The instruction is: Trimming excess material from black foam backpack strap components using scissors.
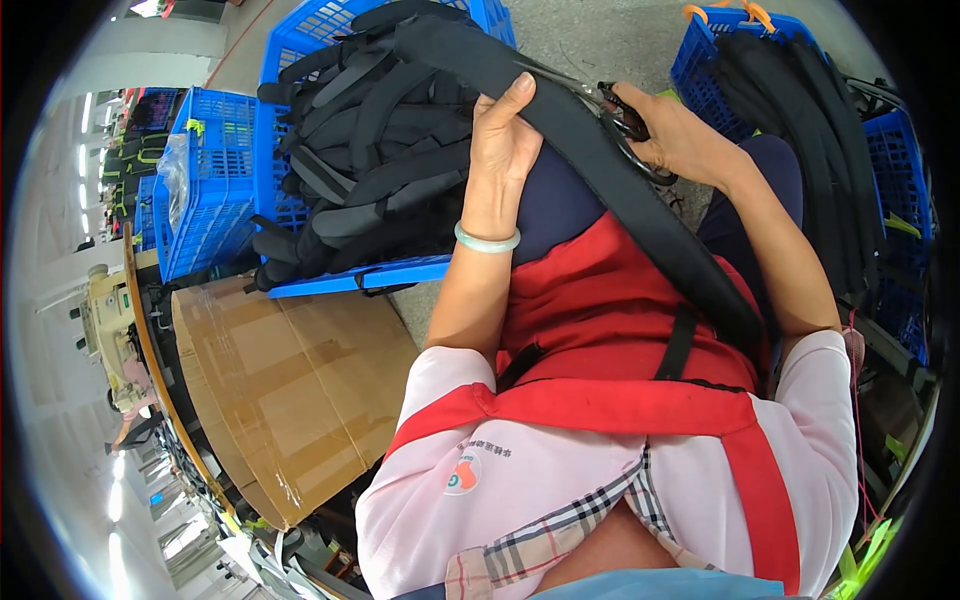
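A long black padded strap [605, 175] runs from the far edge of the blue crate, across my lap, and down over my red apron [590, 300]. My left hand [507, 140] grips its left edge, with the thumb lying on top and the fingers hidden underneath. Dark-handled scissors [628, 125] are in my right hand [680, 130], fingers through the handles. Their blades point up and left along the strap's right edge. Whether the blades touch the strap, I cannot tell.
A blue crate [395, 278] heaped with black and grey padded straps [375, 150] stands beyond my left hand. More long black straps [800, 150] hang over another crate [698, 50] at the right. To my left is a large cardboard sheet or box [300, 380].
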A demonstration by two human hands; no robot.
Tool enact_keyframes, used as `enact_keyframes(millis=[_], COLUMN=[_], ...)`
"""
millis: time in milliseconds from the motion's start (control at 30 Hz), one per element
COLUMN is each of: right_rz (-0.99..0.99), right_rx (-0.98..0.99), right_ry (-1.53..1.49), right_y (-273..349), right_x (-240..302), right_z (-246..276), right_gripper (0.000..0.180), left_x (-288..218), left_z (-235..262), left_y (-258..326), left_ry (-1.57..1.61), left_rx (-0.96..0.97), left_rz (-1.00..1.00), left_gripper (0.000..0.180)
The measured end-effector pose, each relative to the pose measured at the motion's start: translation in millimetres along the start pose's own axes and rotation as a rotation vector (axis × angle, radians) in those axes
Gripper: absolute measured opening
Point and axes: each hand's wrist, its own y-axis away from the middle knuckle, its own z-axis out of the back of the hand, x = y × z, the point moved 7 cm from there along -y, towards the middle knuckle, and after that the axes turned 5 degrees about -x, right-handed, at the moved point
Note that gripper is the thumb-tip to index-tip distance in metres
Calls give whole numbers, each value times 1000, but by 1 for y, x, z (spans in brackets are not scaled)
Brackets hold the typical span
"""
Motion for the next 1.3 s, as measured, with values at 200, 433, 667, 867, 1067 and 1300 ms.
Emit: enact_keyframes(millis=[200,433,667,867,1067,1300], right_rz=[-3,-99,9,-19,21,38], right_rx=[-16,-69,-97,-50,-61,0], right_ry=[-70,-48,70,93,84,-74], right_y=[1,3,-16,-19,-27,-27], right_x=[-10,-16,6,2,12,0], right_z=[-11,-16,-8,-11,-9,-23], right_gripper=[31,30,28,28,27,31], left_x=[-1,-11,-12,-9,-10,-9], left_z=[-2,-3,-2,1,-1,3], left_y=[0,-6,-4,-8,-4,-5], left_ry=[26,57,38,63,36,89], left_rx=[-9,-96,-79,-79,-50,-83], left_rz=[5,-16,-14,11,-12,-6], left_gripper=[15,14,14,15,16,17])
